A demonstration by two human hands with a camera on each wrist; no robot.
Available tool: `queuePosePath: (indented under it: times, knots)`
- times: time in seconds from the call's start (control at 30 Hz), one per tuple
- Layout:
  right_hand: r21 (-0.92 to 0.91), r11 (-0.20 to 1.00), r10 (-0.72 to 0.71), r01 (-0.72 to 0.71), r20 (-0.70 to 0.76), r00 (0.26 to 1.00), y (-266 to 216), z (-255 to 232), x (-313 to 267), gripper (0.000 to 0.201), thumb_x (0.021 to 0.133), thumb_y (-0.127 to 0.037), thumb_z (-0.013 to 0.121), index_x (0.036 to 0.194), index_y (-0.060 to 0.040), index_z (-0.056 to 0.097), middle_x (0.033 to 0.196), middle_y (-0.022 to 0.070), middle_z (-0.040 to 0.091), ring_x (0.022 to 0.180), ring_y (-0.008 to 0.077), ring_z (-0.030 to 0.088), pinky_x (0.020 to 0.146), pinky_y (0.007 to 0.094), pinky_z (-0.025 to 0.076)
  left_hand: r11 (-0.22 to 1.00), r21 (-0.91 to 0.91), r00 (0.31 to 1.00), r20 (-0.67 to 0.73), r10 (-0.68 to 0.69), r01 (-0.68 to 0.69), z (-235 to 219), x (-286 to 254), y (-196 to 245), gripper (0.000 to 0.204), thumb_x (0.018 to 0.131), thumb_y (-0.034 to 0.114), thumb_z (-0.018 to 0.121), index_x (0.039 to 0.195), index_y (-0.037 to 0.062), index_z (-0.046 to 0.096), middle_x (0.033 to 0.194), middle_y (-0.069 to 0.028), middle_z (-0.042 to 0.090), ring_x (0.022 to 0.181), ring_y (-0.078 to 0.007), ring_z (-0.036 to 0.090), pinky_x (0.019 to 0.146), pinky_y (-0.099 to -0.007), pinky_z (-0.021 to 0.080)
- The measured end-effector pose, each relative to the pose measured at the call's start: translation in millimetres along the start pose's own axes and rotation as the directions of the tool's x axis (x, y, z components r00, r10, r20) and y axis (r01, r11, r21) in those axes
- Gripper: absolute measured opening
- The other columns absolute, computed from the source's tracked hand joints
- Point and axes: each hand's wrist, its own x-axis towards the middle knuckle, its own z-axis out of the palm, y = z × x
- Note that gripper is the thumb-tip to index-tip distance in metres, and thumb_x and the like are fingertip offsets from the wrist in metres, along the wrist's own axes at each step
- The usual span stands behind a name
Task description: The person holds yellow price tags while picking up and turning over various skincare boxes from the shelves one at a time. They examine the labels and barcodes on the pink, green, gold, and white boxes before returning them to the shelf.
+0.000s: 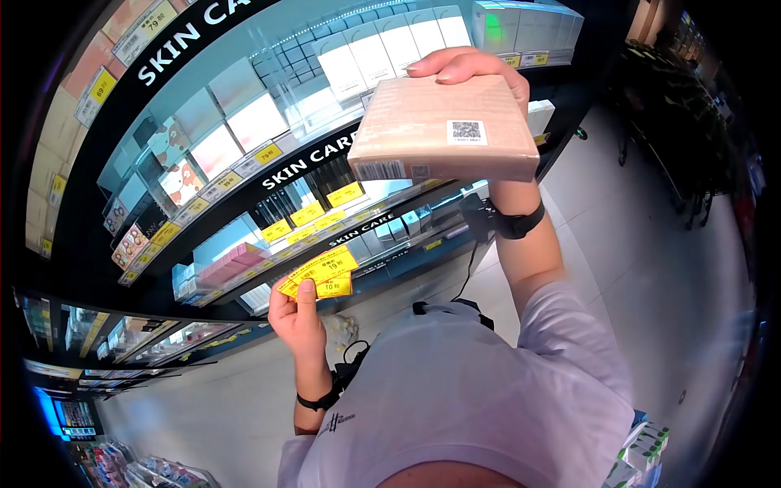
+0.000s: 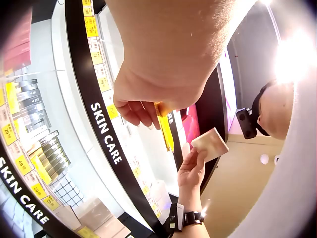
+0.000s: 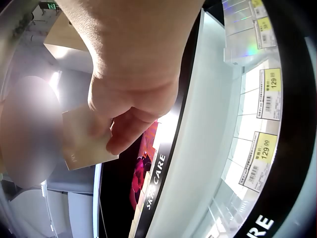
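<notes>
My right hand (image 1: 482, 67) grips a flat, wrapped beige box (image 1: 427, 118) by its far edge, held up in front of the shelves in the head view. A square code label and a barcode show on the box. The right wrist view has the fingers of that hand (image 3: 131, 111) bent over the box (image 3: 81, 146). Lower and to the left, my left hand (image 1: 303, 321) pinches several yellow price tags (image 1: 332, 268), fanned out under the thumb. In the left wrist view the tags (image 2: 167, 133) hang edge-on below the curled fingers.
Lit shelves with black "SKIN CARE" strips (image 1: 309, 163) and boxed goods curve along the left and front. White boxes (image 1: 382, 49) stand behind the held box. Price labels (image 3: 266, 94) line the shelf edge. A dark rack (image 1: 675, 122) on wheels stands on the floor at right.
</notes>
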Motion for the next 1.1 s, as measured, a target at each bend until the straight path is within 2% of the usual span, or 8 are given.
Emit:
queuePosePath:
  times: [0.43,0.5,0.6,0.63,0.83,0.9,0.97,1.1]
  knots:
    - [0.230,0.966,0.189,-0.120,-0.305,0.934,-12.4,75.5,-58.9,0.024,0.090,-0.014,0.060,0.108,0.0007,0.057,0.106,0.0182,0.065,0.103,0.0296,0.064,0.089,0.0425,0.054,0.998,-0.038,0.998,0.047,-0.042,0.044,-45.0,-4.6,11.4,0.024,0.095,0.009,0.059,0.112,-0.0080,0.056,0.103,-0.0129,0.066,0.091,-0.0131,0.062,0.082,-0.0256,0.049]
    - [0.383,0.875,0.451,-0.296,-0.425,0.785,-19.0,95.8,-61.6,0.031,0.093,-0.030,0.057,0.112,-0.0065,0.052,0.098,0.0134,0.060,0.087,0.0210,0.058,0.076,0.0324,0.053,0.998,-0.033,0.998,0.034,-0.043,0.045,-55.9,-5.9,12.9,0.023,0.095,0.010,0.059,0.110,-0.0076,0.056,0.102,-0.0125,0.066,0.089,-0.0127,0.062,0.081,-0.0254,0.049]
    - [0.772,0.499,0.614,-0.394,0.005,0.789,-42.5,102.0,-49.7,0.032,0.098,-0.036,0.045,0.110,-0.0070,0.049,0.076,0.0037,0.046,0.062,0.0115,0.033,0.054,0.0246,0.035,0.997,-0.018,0.997,0.014,-0.074,0.075,-78.6,-13.1,12.2,0.023,0.095,0.011,0.059,0.108,-0.0070,0.056,0.100,-0.0121,0.066,0.087,-0.0124,0.061,0.080,-0.0252,0.049]
    - [0.896,0.312,0.562,-0.317,0.095,0.822,-33.5,102.7,-58.6,0.051,0.101,-0.045,0.035,0.111,0.0006,0.056,0.080,0.0088,0.058,0.055,0.0120,0.044,0.053,0.0270,0.044,0.996,-0.017,0.996,0.025,-0.087,0.087,-84.3,-16.1,13.5,0.023,0.095,0.011,0.059,0.108,-0.0070,0.056,0.100,-0.0121,0.066,0.087,-0.0124,0.061,0.080,-0.0252,0.049]
    - [0.875,-0.280,0.627,-0.394,0.477,0.616,-61.6,127.1,-68.9,0.052,0.099,-0.038,0.035,0.113,0.0081,0.055,0.051,0.0054,0.053,0.028,0.0046,0.035,0.023,0.0168,0.030,0.994,-0.083,0.997,-0.011,-0.077,0.076,-111.9,-29.6,14.5,0.022,0.097,0.012,0.057,0.107,-0.0072,0.055,0.100,-0.0136,0.066,0.087,-0.0133,0.062,0.080,-0.0253,0.049]
    - [0.901,-0.272,0.759,-0.339,0.417,0.500,-72.6,137.1,-68.8,0.054,0.099,-0.035,0.034,0.116,0.0131,0.050,0.045,0.0043,0.049,0.026,0.0041,0.035,0.022,0.0171,0.033,0.991,-0.090,0.995,0.006,-0.098,0.098,-118.5,-32.5,13.6,0.023,0.097,0.013,0.057,0.107,-0.0070,0.055,0.099,-0.0143,0.067,0.086,-0.0138,0.063,0.079,-0.0254,0.050]
    - [0.858,-0.327,0.557,-0.397,0.514,0.652,-59.2,135.7,-85.8,0.056,0.099,-0.035,0.033,0.130,0.0101,0.045,0.059,0.0115,0.057,0.038,0.0090,0.050,0.028,0.0205,0.040,0.992,-0.080,0.994,-0.030,-0.103,0.101,-123.7,-35.1,12.9,0.023,0.097,0.014,0.057,0.107,-0.0067,0.055,0.098,-0.0144,0.067,0.084,-0.0138,0.063,0.078,-0.0253,0.050]
    - [0.850,-0.261,0.570,-0.457,0.518,0.638,-72.7,147.3,-77.6,0.056,0.098,-0.036,0.035,0.119,0.0122,0.052,0.055,0.0105,0.057,0.034,0.0095,0.047,0.026,0.0198,0.036,0.993,-0.080,0.996,-0.022,-0.085,0.083,-126.7,-40.7,13.0,0.023,0.097,0.016,0.058,0.105,-0.0062,0.056,0.098,-0.0141,0.068,0.084,-0.0132,0.063,0.076,-0.0249,0.050]
